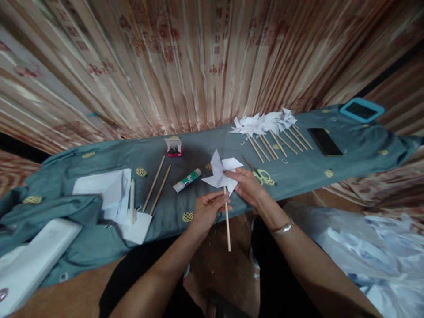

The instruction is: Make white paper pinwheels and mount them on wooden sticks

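Observation:
A white paper pinwheel (217, 170) on a wooden stick (227, 229) is held in front of me, over the near edge of the cloth-covered table. My left hand (208, 207) pinches the stick just below the paper blades. At the pinwheel's centre, my right hand (247, 183) closes on the paper, its thumb on the middle and its other fingers partly hidden behind. A glue stick (187, 180) with a green label lies to the left of the pinwheel. Scissors (261, 175) with light green handles lie just beyond my right hand.
Several pinwheels (261, 124) lie in a row at the back. A phone (325, 142) and a blue-framed device (362, 109) are at the right. Leftward are a small red box (174, 149), two wooden sticks (160, 190), paper sheets (115, 194) and a white case (39, 265). Plastic bags (364, 251) stand at right.

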A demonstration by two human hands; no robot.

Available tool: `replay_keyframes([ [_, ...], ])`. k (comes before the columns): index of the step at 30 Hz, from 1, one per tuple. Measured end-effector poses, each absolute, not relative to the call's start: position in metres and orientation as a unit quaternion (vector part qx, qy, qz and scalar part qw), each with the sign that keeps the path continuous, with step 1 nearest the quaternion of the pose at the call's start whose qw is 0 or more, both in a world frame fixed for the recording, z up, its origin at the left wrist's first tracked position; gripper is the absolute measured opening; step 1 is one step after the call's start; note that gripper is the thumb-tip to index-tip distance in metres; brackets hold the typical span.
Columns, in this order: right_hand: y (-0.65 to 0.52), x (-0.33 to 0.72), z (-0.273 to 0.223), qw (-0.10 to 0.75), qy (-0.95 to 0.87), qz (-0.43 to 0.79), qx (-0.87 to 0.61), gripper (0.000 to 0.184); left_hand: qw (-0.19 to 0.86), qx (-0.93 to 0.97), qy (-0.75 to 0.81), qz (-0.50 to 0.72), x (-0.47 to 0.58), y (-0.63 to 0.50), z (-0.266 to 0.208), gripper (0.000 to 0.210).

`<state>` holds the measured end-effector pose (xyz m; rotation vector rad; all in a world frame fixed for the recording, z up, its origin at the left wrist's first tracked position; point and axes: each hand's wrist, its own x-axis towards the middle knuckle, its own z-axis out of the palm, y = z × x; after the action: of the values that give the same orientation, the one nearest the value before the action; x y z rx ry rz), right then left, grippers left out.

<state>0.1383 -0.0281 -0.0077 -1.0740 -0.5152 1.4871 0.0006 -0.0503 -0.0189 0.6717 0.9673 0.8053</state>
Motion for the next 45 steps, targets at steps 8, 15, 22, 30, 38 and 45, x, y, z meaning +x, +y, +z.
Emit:
replay_keyframes([
  [8, -0.03, 0.135, -0.011, 0.552, -0.245, 0.657, -0.452, 0.03, 0.739, 0.306, 0.437, 0.411, -0.006, -0.039, -0.018, 0.035],
  [15, -0.033, 0.127, -0.01, 0.526, -0.294, 0.635, -0.483, 0.038, 0.716, 0.318, 0.426, 0.452, -0.009, -0.026, -0.018, 0.036],
  [22, -0.036, 0.131, -0.013, 0.465, -0.393, 0.572, -0.55, 0.04, 0.677, 0.318, 0.424, 0.51, -0.01, -0.014, -0.017, 0.03],
  [30, -0.057, 0.129, -0.004, 0.336, -0.498, 0.593, -0.536, 0.03, 0.635, 0.342, 0.447, 0.529, -0.014, -0.015, -0.012, 0.036],
  [38, -0.072, 0.124, 0.01, 0.302, -0.499, 0.627, -0.517, 0.022, 0.634, 0.35, 0.457, 0.516, -0.01, -0.031, 0.003, 0.036],
  [45, -0.07, 0.125, 0.013, 0.319, -0.496, 0.627, -0.51, 0.027, 0.651, 0.344, 0.446, 0.508, -0.003, -0.035, 0.009, 0.032],
])
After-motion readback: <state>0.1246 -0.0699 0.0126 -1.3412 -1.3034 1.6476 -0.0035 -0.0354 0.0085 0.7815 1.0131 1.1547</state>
